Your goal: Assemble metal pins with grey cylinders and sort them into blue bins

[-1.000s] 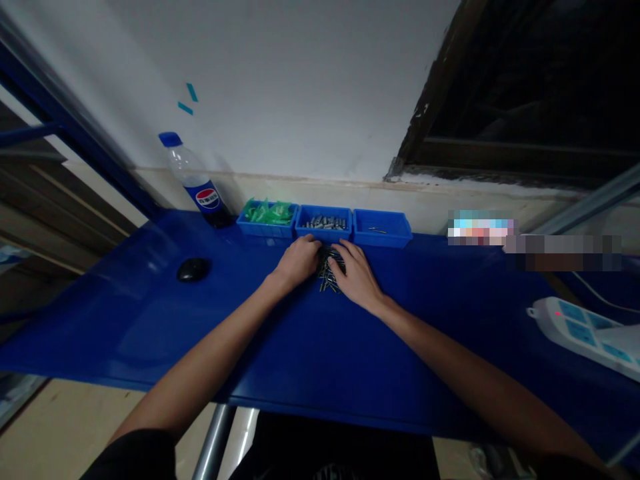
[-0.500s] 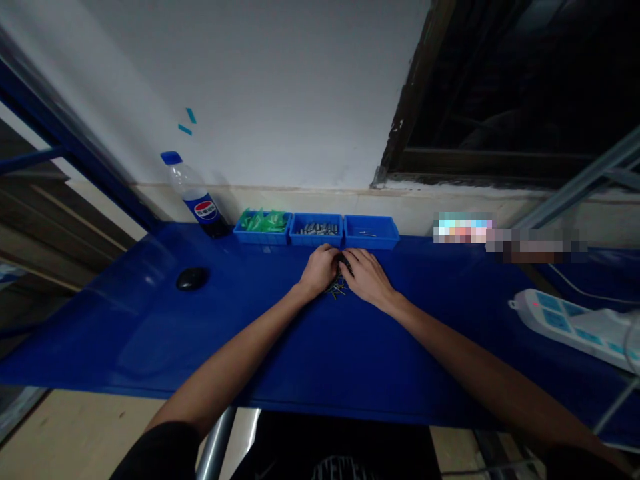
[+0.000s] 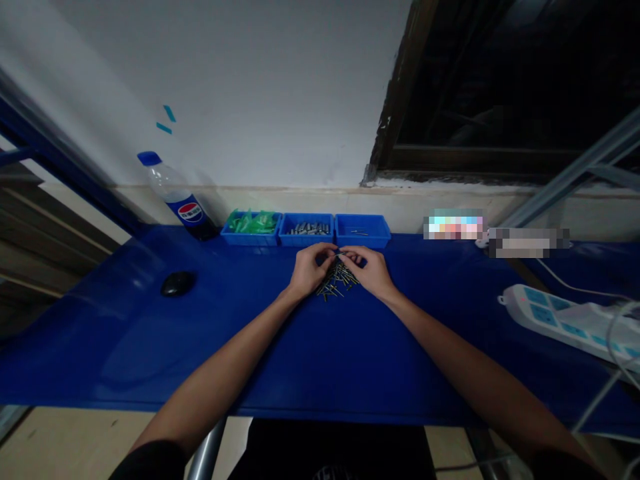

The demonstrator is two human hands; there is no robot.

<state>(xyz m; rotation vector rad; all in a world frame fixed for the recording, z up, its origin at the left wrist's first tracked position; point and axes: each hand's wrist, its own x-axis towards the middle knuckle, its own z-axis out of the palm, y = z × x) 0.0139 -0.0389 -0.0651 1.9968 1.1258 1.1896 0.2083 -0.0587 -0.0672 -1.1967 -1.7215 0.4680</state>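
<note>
My left hand and my right hand meet fingertip to fingertip just in front of the blue bins. Between them they pinch a thin metal pin, one end in each hand. Under the fingers a loose pile of similar slim metal pins lies on the blue tabletop, some shiny, some darker or brassy. Their exact kind is too small to tell. Behind my hands, the right blue bin holds a few thin pieces, and the middle blue bin holds many short silvery metal parts.
The left blue bin contains green plastic pieces. A cola bottle stands left of it, with a black mouse nearer me. On the right lie a white power strip with cables and a blurred-out bright object.
Both hands have lifted off the pile and drawn slightly apart, uncovering more of it. A thin pin now shows between the fingertips. The camera view has shifted a little to the right.
</note>
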